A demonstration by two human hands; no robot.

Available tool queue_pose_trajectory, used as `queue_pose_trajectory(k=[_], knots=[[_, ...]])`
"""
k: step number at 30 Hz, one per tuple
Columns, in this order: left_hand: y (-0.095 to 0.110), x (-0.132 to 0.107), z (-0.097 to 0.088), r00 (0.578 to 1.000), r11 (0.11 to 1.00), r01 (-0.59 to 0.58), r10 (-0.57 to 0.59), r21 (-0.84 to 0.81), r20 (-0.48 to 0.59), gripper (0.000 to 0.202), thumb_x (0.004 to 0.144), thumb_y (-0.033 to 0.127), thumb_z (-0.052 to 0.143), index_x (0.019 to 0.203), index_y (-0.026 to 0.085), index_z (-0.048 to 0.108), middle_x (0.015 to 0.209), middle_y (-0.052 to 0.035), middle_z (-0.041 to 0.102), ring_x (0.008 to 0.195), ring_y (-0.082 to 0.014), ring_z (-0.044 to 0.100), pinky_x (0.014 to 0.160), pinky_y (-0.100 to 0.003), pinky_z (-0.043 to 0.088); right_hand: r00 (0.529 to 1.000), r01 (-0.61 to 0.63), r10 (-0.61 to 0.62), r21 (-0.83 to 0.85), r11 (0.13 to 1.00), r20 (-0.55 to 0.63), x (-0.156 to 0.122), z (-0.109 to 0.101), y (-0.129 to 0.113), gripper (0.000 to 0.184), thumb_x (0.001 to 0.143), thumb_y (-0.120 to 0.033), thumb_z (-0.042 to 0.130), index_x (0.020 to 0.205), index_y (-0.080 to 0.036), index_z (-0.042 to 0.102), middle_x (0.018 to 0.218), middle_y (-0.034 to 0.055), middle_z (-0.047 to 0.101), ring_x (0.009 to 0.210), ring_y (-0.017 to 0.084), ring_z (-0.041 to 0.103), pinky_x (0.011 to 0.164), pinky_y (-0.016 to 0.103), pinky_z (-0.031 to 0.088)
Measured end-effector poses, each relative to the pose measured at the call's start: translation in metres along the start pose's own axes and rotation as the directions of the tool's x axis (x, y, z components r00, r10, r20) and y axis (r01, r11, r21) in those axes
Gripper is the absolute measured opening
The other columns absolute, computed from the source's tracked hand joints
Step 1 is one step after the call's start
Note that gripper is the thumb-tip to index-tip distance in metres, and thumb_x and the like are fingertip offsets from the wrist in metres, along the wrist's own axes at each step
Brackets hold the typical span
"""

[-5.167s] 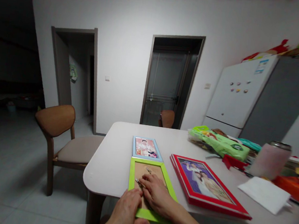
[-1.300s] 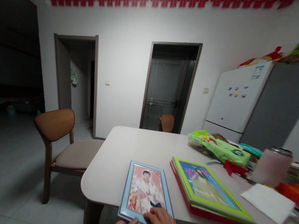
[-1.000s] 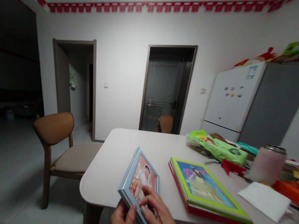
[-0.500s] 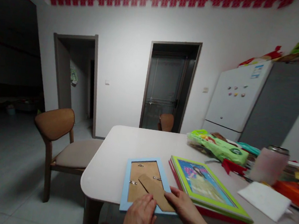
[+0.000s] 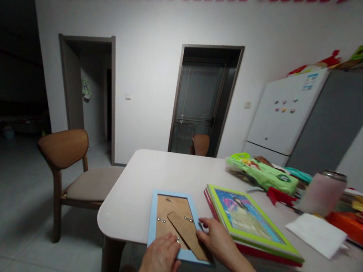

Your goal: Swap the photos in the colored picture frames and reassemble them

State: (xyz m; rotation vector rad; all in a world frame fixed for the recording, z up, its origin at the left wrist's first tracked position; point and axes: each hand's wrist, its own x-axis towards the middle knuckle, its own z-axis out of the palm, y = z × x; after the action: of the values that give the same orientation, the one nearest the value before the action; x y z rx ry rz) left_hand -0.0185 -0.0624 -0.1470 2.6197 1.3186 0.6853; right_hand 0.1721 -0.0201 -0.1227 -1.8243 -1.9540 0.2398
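A light blue picture frame (image 5: 153,219) lies face down at the table's near edge, its lower end reaching past the edge. Its brown backing board (image 5: 161,229) carries several small metal clips, and a brown easel leg (image 5: 186,238) slants across it. My left hand (image 5: 160,255) grips the lower left of the frame, fingertips on the board beside the bottom clip (image 5: 178,240). At the right side, my right hand (image 5: 214,239) holds the frame's edge, its thumb by the easel leg and its index finger a little above. The fingers underneath are hidden.
Right of my right hand, a green picture frame (image 5: 273,246) with a figure in a pale dress rests on a red one (image 5: 266,254). Farther right are a green packet (image 5: 262,172), a pink jar (image 5: 323,194) and white tissue (image 5: 317,234). A chair (image 5: 94,183) stands left of the table (image 5: 128,208).
My right hand has shifted up along the blue frame's right side. My left hand has slid slightly left, uncovering the bottom clip. The camera view has moved a little.
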Motion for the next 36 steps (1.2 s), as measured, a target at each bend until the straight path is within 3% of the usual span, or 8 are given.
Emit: queue_pose_trajectory(k=[4,8,12,15,18,21,26,36], knots=[[-0.002,-0.002,-0.011,0.994,0.995,0.104,-0.104,0.005,0.026,0.04,0.063,0.015,0.06,0.102,0.014,0.052,0.116,-0.0117,0.05,0.109,-0.0241,0.043,0.096,-0.043,0.031,0.996,0.088,-0.086,-0.075,0.993,0.019,0.017,0.008,-0.009,0.026,0.068,-0.021,0.044,0.085,-0.016,0.063,0.09,0.0095,0.06,0.083,0.017,0.056,0.074,0.023,0.038],[-0.005,-0.002,-0.021,0.99,0.991,0.133,-0.133,-0.002,0.041,0.05,0.062,0.016,0.064,0.108,0.011,0.046,0.111,-0.0141,0.053,0.108,-0.0238,0.045,0.097,-0.046,0.027,0.999,0.05,-0.049,-0.168,0.985,0.008,0.031,0.014,-0.016,0.024,0.07,-0.02,0.042,0.078,-0.017,0.065,0.084,0.0093,0.057,0.073,0.016,0.056,0.066,0.023,0.037],[-0.008,-0.003,-0.022,0.993,0.991,0.12,-0.118,-0.054,0.028,0.056,0.06,0.016,0.067,0.111,0.009,0.043,0.104,-0.0129,0.057,0.106,-0.0228,0.046,0.098,-0.045,0.026,0.999,0.04,-0.041,-0.19,0.981,0.002,0.033,0.014,-0.016,0.028,0.073,-0.02,0.039,0.086,-0.017,0.063,0.084,0.0094,0.057,0.074,0.016,0.056,0.066,0.024,0.037],[-0.01,-0.004,-0.022,0.993,0.989,0.116,-0.113,-0.089,0.029,0.057,0.059,0.015,0.068,0.11,0.009,0.044,0.101,-0.0118,0.058,0.105,-0.0227,0.046,0.099,-0.045,0.025,0.989,0.143,-0.145,-0.122,0.982,-0.008,0.022,0.008,-0.018,0.031,0.073,-0.022,0.041,0.097,-0.019,0.06,0.092,0.0095,0.057,0.085,0.017,0.053,0.075,0.025,0.036],[-0.012,-0.004,-0.02,0.993,0.987,0.118,-0.117,-0.108,0.011,0.054,0.058,0.017,0.068,0.107,0.012,0.046,0.103,-0.0108,0.058,0.105,-0.0229,0.047,0.098,-0.046,0.025,0.929,0.354,-0.356,0.042,0.934,0.102,0.005,0.002,-0.027,0.029,0.068,-0.022,0.049,0.094,-0.022,0.062,0.099,0.007,0.055,0.093,0.018,0.049,0.082,0.026,0.035],[-0.014,-0.005,-0.017,0.994,0.989,0.105,-0.107,-0.102,-0.017,0.053,0.058,0.017,0.068,0.107,0.015,0.046,0.104,-0.0096,0.058,0.105,-0.0233,0.047,0.097,-0.048,0.026,0.866,0.425,-0.453,0.166,0.89,0.211,-0.006,0.001,-0.041,0.021,0.065,-0.021,0.053,0.082,-0.024,0.066,0.097,0.0052,0.056,0.091,0.017,0.049,0.08,0.025,0.036],[-0.016,-0.005,-0.011,0.996,0.994,0.082,-0.084,-0.066,-0.033,0.056,0.058,0.015,0.067,0.109,0.016,0.044,0.108,-0.0106,0.055,0.106,-0.0237,0.047,0.095,-0.049,0.029,0.888,0.406,-0.432,0.175,0.897,0.154,-0.006,0.011,-0.051,0.014,0.065,-0.023,0.054,0.069,-0.023,0.067,0.09,0.0044,0.057,0.089,0.018,0.048,0.079,0.028,0.035],[-0.003,-0.006,-0.024,0.991,0.983,0.137,-0.136,-0.12,0.018,0.05,0.057,0.014,0.067,0.103,0.013,0.049,0.113,-0.0111,0.052,0.109,-0.0236,0.043,0.098,-0.045,0.026,0.94,0.324,-0.336,0.159,0.933,0.056,0.03,0.04,-0.073,0.021,0.067,-0.024,0.049,0.078,-0.018,0.066,0.082,0.0058,0.062,0.08,0.016,0.053,0.073,0.024,0.036]])
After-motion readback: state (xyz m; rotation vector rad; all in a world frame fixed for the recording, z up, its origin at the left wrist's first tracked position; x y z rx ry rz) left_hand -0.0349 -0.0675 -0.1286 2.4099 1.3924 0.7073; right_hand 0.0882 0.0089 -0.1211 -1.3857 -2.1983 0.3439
